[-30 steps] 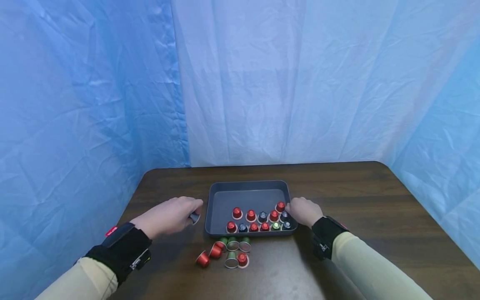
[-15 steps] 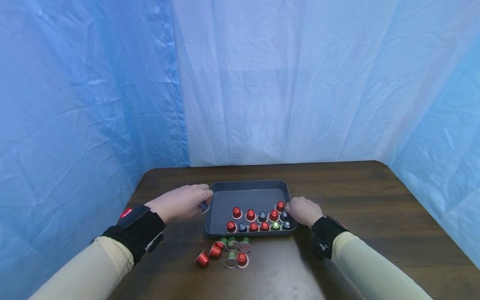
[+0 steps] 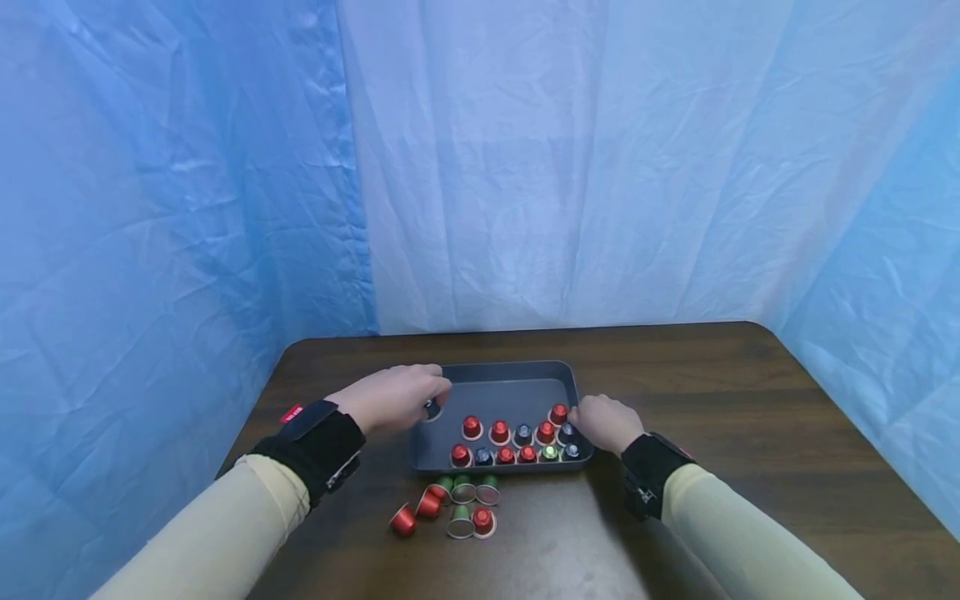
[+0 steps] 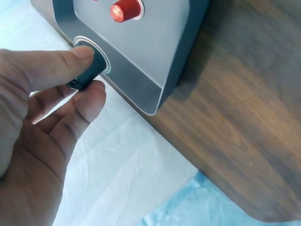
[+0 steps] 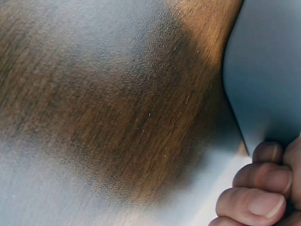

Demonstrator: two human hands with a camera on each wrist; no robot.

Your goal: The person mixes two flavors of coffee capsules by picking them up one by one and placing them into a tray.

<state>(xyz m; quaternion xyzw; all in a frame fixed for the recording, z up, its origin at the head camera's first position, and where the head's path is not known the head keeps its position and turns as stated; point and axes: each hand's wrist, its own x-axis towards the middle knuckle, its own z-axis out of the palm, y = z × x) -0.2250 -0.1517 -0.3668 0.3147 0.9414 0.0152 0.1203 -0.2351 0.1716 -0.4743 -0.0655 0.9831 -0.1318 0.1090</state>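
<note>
In my left hand (image 3: 393, 398), a dark coffee capsule (image 4: 91, 66) is pinched between thumb and fingertips. Its wide rim faces the wall of the grey baking tray (image 3: 498, 390) in the left wrist view. From the head, this hand overlaps the tray's left edge. My right hand (image 3: 609, 423) grips the tray's right rim, its fingers (image 5: 254, 203) curled beside the outer wall. Red, dark and green capsules stand upside down in the tray, mostly in two rows along its near side; one red capsule (image 3: 558, 414) sits by the right hand.
Just in front of the tray lie several loose capsules, among them a tipped red capsule (image 3: 402, 522) and a green capsule (image 3: 461, 523). A brown wooden table (image 3: 712, 467) bears everything. Blue and white sheets (image 3: 480, 167) hang behind it and at the sides.
My left hand has moved rightward and forward with the dark capsule, from beside the tray to over its left part. The right hand has stayed at the rim.
</note>
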